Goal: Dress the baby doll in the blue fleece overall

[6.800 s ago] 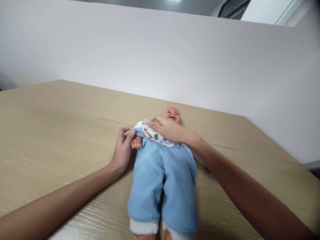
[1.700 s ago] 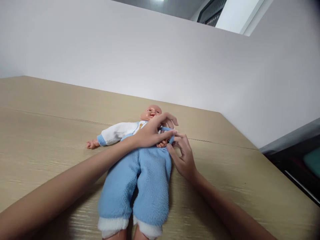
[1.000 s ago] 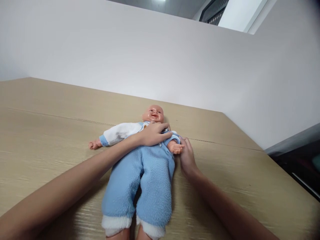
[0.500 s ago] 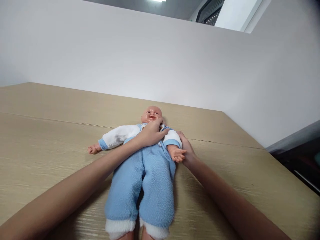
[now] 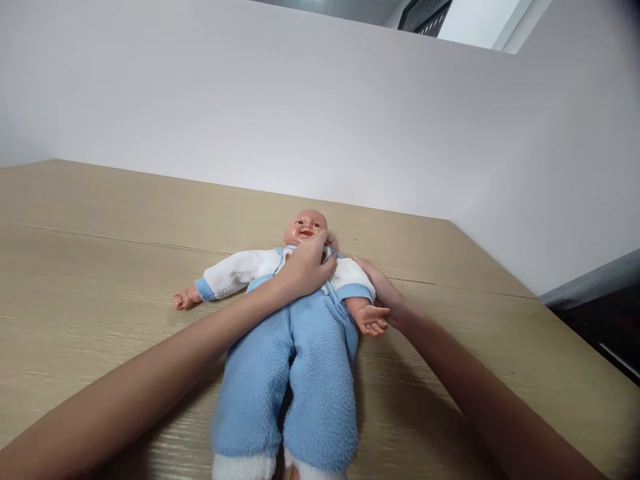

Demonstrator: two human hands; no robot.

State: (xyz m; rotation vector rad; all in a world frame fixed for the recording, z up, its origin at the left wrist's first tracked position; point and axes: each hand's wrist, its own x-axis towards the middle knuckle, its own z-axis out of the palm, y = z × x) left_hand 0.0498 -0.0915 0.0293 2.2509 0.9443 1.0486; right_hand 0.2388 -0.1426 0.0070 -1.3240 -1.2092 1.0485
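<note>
A baby doll [image 5: 295,320] in blue fleece overalls and white sleeves lies face-up, arms spread.

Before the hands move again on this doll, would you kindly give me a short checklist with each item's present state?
1. Doll lies flat on its back on the table: ok.
2. Left hand rests on the doll's chest: ok.
3. Right hand is at the doll's shoulder, behind the sleeve: ok.
4. Right hand's grip on the cloth: cannot tell, fingers hidden.
5. Both doll hands poke out of the white sleeves: ok.
6. Front fastening closed: cannot tell, covered by the left hand.
</note>
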